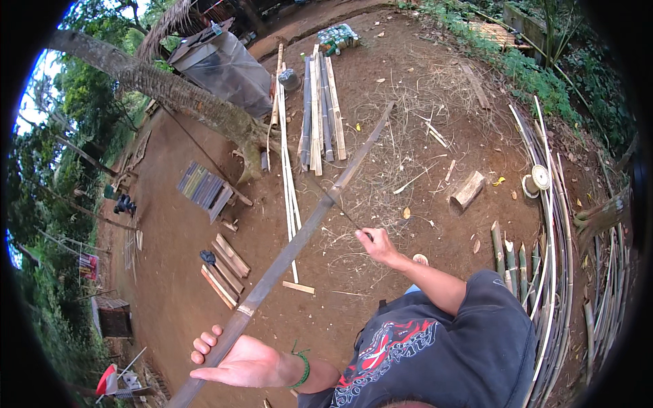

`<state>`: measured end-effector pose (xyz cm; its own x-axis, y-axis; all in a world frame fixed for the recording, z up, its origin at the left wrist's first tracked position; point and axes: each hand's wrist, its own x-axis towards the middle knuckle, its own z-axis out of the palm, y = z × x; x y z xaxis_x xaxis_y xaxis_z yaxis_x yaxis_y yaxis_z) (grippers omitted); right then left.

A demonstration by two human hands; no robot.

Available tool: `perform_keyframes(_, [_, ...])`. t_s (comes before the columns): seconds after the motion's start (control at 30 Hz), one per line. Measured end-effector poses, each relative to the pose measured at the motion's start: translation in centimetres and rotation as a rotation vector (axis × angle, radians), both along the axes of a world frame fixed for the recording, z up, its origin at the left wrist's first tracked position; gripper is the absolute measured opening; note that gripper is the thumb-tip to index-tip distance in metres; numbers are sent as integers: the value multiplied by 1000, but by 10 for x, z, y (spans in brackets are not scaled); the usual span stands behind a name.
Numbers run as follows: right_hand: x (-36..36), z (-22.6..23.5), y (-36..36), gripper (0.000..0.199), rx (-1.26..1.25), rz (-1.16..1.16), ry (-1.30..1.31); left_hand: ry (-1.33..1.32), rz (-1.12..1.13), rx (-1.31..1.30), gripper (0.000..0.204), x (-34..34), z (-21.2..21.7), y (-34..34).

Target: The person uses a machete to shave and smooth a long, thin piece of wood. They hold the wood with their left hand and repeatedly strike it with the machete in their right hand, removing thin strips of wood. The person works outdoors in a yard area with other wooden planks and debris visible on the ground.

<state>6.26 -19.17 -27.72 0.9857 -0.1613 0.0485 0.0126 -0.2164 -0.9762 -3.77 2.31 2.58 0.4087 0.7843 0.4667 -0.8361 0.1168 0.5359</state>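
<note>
A long, dark split bamboo slat [282, 262] runs diagonally across the view, from the lower left up toward the upper middle. My left hand [248, 364] grips its near end, with the thumb along one side and the fingers curled round the other. In my right hand [377, 246] is the handle of a knife [349, 216]. Its thin, dark blade reaches up and left to the slat, meeting it near a paler node; whether the edge has bitten in cannot be seen. Pale bamboo strips [288, 197] lie on the ground beyond the slat.
Several bamboo slats [316, 109] lie ahead beside a tree trunk [183, 95]. A small slatted bench [204, 187] and short bamboo pieces [228, 268] are at left. To the right are a cut log [468, 190], upright green bamboo stubs [510, 258] and long poles [554, 272]. Shavings litter the dirt.
</note>
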Motion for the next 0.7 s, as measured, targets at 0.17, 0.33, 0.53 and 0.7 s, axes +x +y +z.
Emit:
perform_keyframes(0.17, [49,-24,-38,61,33,-145,194,-7,-96,18,38,7,5,-5])
perform_keyframes(0.33, [75,-15,-28,64,319,-150,222,-30,-95,49,41,-2,1,2])
perform_keyframes(0.53, [59,51,27,35,1002,-16,191,-8,-80,70,38,-36,14,13])
perform_keyframes(0.7, [31,98,51,30,1198,-64,176,-115,-78,222,50,-62,37,28])
